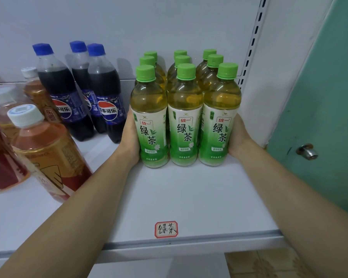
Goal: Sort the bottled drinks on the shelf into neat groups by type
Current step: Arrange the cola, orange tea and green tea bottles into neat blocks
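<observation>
Several green tea bottles (185, 117) with green caps stand in a tight block of three rows on the white shelf (189, 197), right of centre. My left hand (131, 135) presses flat against the block's left side. On the opposite side, my right hand (236, 135) presses against the front right bottle. Three cola bottles (101, 97) with blue caps stand upright to the left, near the back wall. Several amber tea bottles (48, 149) with white caps fill the far left, some close to the camera and blurred.
A red-bordered handwritten label (166, 229) is stuck near the shelf's front edge (189, 242). A slotted upright (253, 41) bounds the shelf on the right. Beyond it is a teal door with a metal knob (307, 152). Bare shelf lies in front of the green tea block.
</observation>
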The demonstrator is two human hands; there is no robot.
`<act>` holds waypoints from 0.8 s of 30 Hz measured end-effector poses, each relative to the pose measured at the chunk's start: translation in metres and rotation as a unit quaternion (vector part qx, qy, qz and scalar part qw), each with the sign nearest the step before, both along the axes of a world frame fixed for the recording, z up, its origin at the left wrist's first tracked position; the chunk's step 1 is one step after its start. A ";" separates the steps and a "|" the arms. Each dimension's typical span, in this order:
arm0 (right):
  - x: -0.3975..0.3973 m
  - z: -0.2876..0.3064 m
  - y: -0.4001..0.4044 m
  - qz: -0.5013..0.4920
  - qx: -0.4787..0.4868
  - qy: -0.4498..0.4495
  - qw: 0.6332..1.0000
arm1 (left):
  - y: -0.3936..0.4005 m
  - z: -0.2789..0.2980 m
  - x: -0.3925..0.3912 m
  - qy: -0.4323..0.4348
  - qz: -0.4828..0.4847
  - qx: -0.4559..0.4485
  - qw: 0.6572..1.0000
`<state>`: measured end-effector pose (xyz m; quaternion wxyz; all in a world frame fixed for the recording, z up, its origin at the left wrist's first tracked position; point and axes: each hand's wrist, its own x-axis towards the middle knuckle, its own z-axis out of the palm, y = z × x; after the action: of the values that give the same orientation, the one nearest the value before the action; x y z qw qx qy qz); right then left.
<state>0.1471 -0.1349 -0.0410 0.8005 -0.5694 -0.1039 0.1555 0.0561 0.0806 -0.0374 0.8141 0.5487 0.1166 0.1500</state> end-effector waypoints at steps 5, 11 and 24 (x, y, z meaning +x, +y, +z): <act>-0.007 0.015 -0.020 -0.125 -0.024 -0.001 0.992 | 0.002 0.004 -0.013 0.032 0.070 -0.009 0.997; -0.047 0.023 -0.046 -0.089 -0.127 -0.090 0.984 | 0.002 -0.003 -0.049 0.049 0.030 0.112 0.992; -0.073 -0.035 -0.041 -0.024 -0.295 -0.242 0.924 | -0.004 -0.028 -0.064 0.000 0.021 0.408 0.913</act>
<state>0.0743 -0.1758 -0.0765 0.5505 -0.8024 -0.2300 0.0172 -0.0084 0.0769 -0.0655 0.5161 0.8305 0.0562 0.2018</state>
